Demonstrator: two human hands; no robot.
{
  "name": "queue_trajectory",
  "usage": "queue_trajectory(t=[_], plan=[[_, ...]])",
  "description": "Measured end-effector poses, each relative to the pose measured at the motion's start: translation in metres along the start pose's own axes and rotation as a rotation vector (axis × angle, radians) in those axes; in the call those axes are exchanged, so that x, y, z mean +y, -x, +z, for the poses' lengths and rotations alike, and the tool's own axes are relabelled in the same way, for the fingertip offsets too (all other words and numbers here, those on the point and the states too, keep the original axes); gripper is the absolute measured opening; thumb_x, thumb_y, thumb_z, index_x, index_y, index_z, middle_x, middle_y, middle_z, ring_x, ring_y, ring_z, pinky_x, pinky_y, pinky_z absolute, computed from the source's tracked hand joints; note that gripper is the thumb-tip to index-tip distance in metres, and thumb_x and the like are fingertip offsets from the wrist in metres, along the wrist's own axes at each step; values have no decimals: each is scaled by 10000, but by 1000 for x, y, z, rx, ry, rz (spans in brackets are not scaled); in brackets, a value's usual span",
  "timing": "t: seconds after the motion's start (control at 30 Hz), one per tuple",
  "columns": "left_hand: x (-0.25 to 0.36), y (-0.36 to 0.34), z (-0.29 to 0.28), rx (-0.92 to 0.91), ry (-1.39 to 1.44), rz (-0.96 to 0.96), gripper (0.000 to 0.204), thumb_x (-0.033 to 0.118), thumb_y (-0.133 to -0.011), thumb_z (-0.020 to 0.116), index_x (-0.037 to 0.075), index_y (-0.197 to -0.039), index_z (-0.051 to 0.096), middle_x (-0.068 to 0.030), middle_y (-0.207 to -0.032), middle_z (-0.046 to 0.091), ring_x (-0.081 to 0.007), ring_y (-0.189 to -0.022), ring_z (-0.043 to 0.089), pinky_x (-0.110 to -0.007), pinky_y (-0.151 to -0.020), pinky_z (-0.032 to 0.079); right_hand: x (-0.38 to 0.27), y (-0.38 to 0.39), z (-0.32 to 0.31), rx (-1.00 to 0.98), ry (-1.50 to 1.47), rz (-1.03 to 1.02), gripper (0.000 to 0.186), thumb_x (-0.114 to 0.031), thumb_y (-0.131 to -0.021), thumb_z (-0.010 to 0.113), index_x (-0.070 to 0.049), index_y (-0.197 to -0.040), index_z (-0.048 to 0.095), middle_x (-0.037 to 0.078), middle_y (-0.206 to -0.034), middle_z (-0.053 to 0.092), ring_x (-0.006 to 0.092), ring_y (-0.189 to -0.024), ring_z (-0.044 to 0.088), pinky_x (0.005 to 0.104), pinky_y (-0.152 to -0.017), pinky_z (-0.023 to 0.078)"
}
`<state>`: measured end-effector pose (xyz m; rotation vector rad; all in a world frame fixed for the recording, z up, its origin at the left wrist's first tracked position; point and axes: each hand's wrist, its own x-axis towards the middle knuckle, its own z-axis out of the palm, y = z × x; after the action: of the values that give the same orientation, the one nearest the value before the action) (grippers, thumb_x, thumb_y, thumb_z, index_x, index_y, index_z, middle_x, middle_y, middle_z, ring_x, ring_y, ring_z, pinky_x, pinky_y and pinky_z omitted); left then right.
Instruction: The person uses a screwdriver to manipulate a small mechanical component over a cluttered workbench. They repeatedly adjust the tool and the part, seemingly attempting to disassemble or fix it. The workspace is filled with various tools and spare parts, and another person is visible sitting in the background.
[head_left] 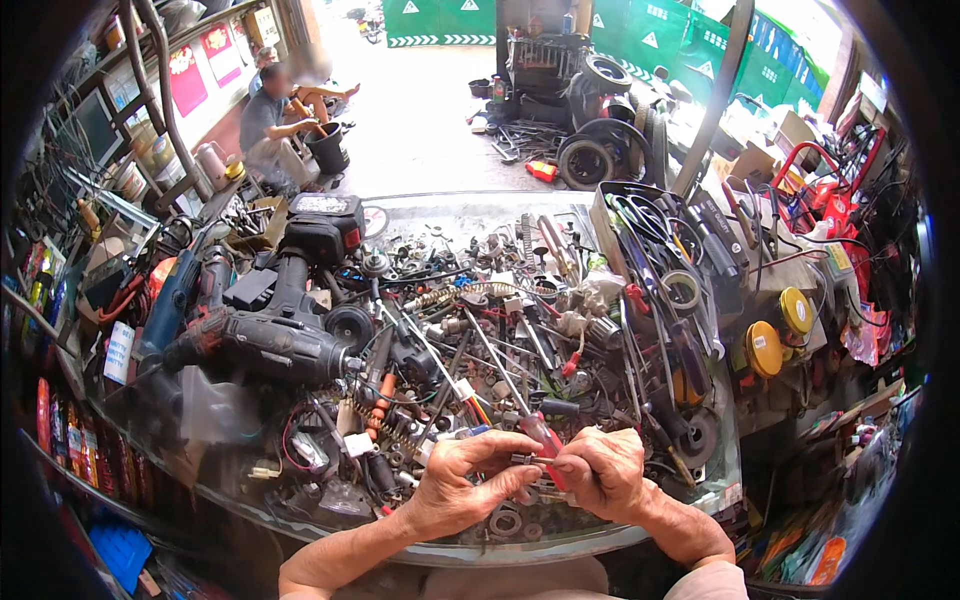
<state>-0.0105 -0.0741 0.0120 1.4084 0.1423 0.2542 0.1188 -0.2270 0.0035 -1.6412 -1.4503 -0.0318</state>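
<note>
small metal part (524, 460) pinched between both hands (462, 487), inside the counter's front edge (480, 553).

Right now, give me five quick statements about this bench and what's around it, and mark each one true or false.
1. A black power tool lies left of the left hand. True.
2. The two hands are far apart. False: the right hand is close beside the left one.
3. A red screwdriver handle shows between the hands. True.
4. Tyres stand left of the seated people. False: the tyres are to the right of the seated people.
5. Small parts lie heaped on the bench. True.
</note>
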Motion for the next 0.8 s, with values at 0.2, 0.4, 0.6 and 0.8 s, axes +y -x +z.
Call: queue_trajectory(t=[0.2, 0.4, 0.6, 0.8], plan=[[-7, 0, -5, 156, 4, 43, 190, 27, -874, 599, -63, -1039, 570, -117, -834, 651, -141, -726, 648, -251, -553, 559, -9, -3, 4, -54, 84, 183, 168, -193, -816, 665, -56, -902, 619, 50, -680, 568, 197, -478, 535, 305, -436, 413], [-5, -7, -24, 344, -22, 199, 203, 141, -886, 619, -26, -1000, 598, -71, -746, 645, -75, -561, 595, -203, -476, 478, -29, -15, 13, -179, 368, 292, 401, -313, -716, 751, -37, -948, 575, 86, -773, 546, 233, -575, 556, 336, -496, 431], [12, -6, -50, 559, -210, 411, 247, 230, -930, 557, -15, -942, 577, -85, -685, 632, -84, -505, 577, -180, -438, 413, -23, -6, 9, -290, 459, 417, 340, -290, -773, 679, -29, -958, 567, 112, -808, 557, 275, -660, 588, 386, -568, 438], [11, -3, -54, 647, -205, 447, 264, 253, -938, 542, -1, -872, 572, -64, -641, 616, -66, -466, 549, -178, -403, 375, -28, -27, -12, -122, 353, 409, 232, -204, -809, 630, -9, -912, 561, 124, -743, 558, 270, -577, 581, 375, -528, 461]])
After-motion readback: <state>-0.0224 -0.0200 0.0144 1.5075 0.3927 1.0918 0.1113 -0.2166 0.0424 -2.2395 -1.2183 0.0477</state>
